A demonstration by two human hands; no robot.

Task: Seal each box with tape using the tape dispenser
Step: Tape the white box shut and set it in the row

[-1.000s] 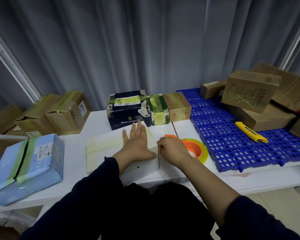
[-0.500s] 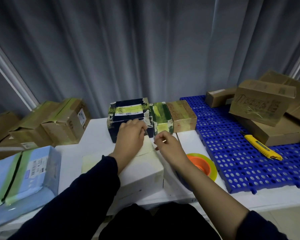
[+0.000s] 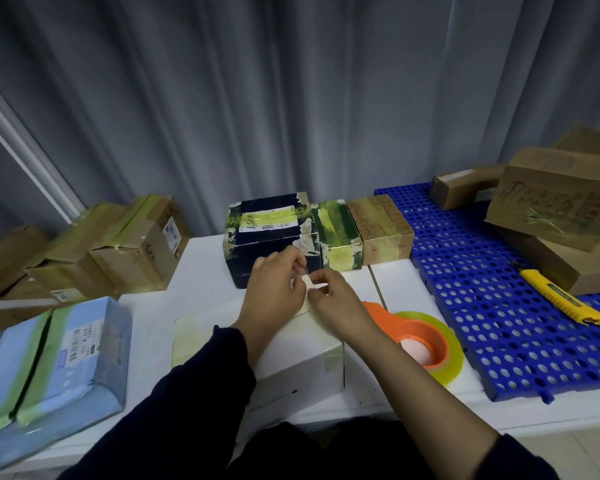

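A white box (image 3: 302,362) lies on the white table in front of me, with yellowish tape along its top. Both hands meet at its far right corner. My left hand (image 3: 274,289) and my right hand (image 3: 336,303) both pinch a loose end of tape (image 3: 307,282) there. The orange tape dispenser (image 3: 416,337) with its yellow-green roll lies on the table just right of the box, held by neither hand.
A dark blue box (image 3: 271,237), a green-taped box (image 3: 336,233) and a brown box (image 3: 381,230) stand in a row behind. A light blue taped parcel (image 3: 52,368) lies left. Cardboard boxes (image 3: 118,247) are far left. A yellow utility knife (image 3: 561,299) lies on the blue perforated mat (image 3: 482,282) beside more cartons (image 3: 561,202).
My left hand lifted from lying flat on the box and moved to its far corner. My right hand left the dispenser side and now pinches the tape end with it.
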